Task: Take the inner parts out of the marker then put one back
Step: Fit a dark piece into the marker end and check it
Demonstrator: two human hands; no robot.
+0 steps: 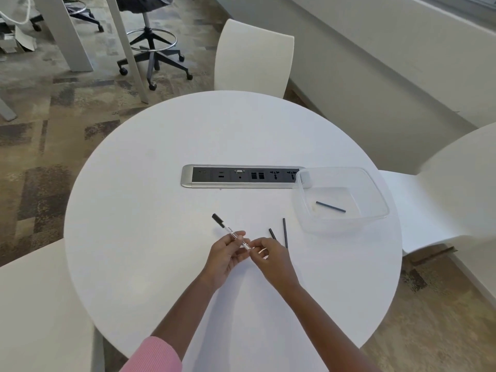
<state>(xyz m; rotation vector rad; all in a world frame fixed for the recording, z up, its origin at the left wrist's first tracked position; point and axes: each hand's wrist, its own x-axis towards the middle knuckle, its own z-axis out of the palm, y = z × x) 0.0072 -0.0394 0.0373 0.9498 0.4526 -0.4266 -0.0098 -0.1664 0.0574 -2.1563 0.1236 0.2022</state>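
Head view: you sit at a round white table [161,183] with an inset socket strip [241,176], white chairs [253,56] around it, patterned carpet beyond. A clear tub [375,200] at right holds one dark rod [330,207]; two more rods [285,232] lie on the tabletop just beside your right hand [271,260]. The marker [232,232] — white barrel, black cap pointing away — is held above the table, your left hand [225,255] pinching its middle, right fingertips closed on its near end.

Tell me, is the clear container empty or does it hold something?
Not empty. The clear container holds one dark rod lying flat on its bottom; two more dark rods lie outside on the table.
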